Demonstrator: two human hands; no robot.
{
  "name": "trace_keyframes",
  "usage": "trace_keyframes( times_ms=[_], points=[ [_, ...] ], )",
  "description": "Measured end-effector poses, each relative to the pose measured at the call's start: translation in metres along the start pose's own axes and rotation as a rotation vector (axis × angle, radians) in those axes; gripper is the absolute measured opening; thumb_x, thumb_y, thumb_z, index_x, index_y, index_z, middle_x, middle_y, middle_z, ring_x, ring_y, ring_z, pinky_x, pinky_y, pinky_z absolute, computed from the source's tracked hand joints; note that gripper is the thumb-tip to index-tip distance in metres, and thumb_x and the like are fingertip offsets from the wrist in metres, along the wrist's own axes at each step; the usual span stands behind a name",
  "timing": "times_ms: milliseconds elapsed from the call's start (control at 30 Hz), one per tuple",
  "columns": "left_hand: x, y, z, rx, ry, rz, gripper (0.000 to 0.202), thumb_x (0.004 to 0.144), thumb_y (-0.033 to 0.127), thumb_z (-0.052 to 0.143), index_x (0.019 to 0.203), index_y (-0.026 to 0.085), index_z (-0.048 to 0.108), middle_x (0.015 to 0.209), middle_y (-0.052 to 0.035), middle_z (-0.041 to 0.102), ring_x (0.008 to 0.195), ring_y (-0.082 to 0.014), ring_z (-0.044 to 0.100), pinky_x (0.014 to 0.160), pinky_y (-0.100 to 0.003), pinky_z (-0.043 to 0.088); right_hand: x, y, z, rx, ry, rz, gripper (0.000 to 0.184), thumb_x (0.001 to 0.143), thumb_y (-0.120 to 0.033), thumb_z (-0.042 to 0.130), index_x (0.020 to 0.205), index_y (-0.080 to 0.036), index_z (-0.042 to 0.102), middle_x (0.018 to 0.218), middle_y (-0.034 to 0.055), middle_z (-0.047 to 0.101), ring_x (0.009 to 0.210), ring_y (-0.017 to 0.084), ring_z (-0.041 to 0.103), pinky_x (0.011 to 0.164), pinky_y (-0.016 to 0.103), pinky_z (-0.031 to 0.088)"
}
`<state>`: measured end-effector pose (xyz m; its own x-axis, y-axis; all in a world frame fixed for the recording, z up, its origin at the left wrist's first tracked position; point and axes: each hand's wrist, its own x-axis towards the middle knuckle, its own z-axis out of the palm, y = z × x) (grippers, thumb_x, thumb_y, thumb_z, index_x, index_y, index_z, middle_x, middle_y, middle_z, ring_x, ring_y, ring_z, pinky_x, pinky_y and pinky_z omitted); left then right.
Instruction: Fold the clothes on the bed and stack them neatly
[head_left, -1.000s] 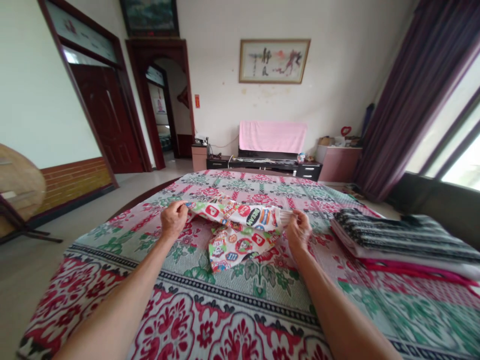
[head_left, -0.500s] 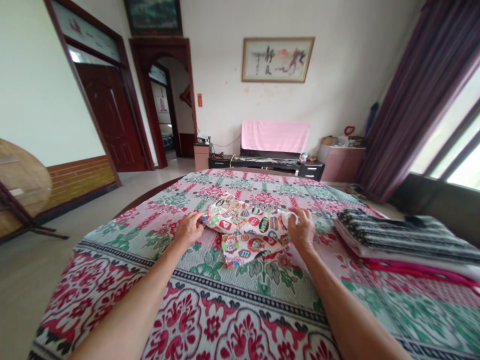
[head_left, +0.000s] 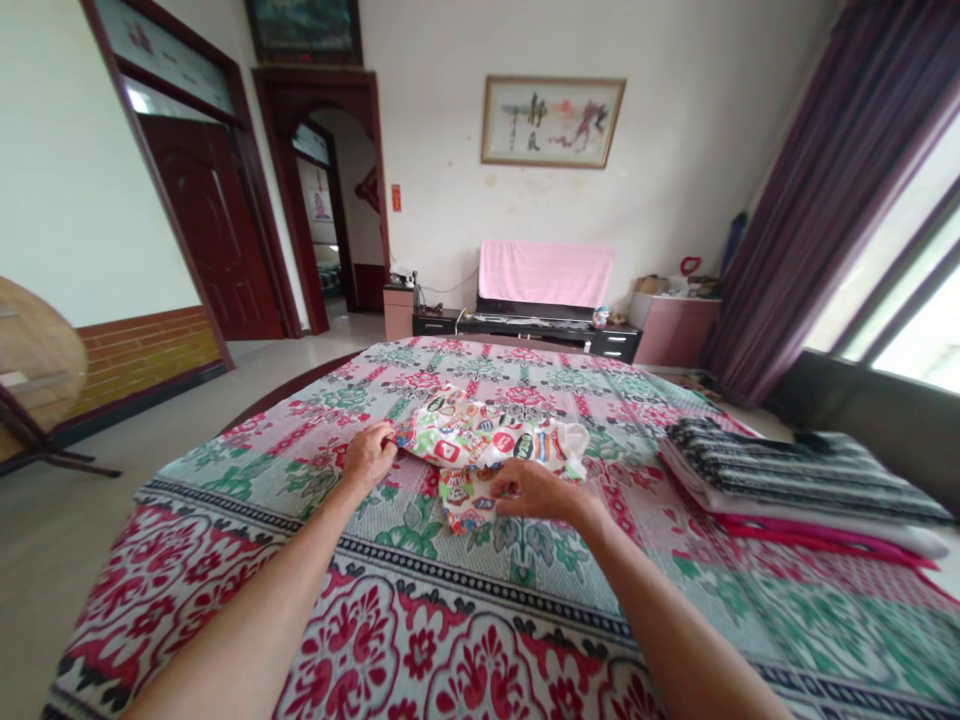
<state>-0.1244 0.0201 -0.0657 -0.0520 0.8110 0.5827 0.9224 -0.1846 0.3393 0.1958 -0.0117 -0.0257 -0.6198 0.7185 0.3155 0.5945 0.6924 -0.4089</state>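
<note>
Garment [head_left: 487,440] lies on bed [head_left: 525,600], left of folded stack [head_left: 787,470]. L hand [head_left: 369,455] pinches the edge farthest from stack; R hand [head_left: 536,490] fingers closed on lower flap. Hold edge taut, lay flap flat w/o bunching.

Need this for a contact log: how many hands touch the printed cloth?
2. The left hand grips the cloth at its left edge; the right hand lies on its near part.

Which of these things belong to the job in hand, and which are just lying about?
In hand: printed cloth, pinched at its edge by the left hand, touched by the right hand; flowered bedspread under it.
Lying about: folded striped stack, pink towel, framed picture.
</note>
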Motion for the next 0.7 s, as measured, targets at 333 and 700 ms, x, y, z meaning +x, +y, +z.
trace_keyframes(
  times_ms=[333, 700],
  points=[
    [0.007, 0.006, -0.014, -0.114, 0.053, -0.292, 0.029, 0.078, 0.024, 0.046, 0.098, 0.020, 0.066, 0.093, -0.0051, 0.072, 0.086, -0.0201, 0.065, 0.079, -0.028, 0.048, 0.002, 0.021, -0.041, -0.159, 0.154, 0.216, 0.022, 0.077, -0.018, 0.044, 0.074, -0.016, 0.065, 0.062, 0.0011, 0.060, 0.057, 0.011, 0.050, 0.056, 0.021, 0.032],
    [0.013, 0.027, -0.022, -0.194, 0.404, -0.040, 0.023, 0.078, 0.026, 0.044, 0.087, 0.018, 0.064, 0.087, -0.0063, 0.068, 0.083, -0.0191, 0.062, 0.080, -0.029, 0.047, -0.007, 0.051, -0.075, 0.458, 0.602, 0.606, 0.028, 0.069, -0.028, 0.043, 0.085, -0.014, 0.063, 0.055, -0.0028, 0.056, 0.042, 0.009, 0.047, 0.040, 0.019, 0.038]
  ],
)
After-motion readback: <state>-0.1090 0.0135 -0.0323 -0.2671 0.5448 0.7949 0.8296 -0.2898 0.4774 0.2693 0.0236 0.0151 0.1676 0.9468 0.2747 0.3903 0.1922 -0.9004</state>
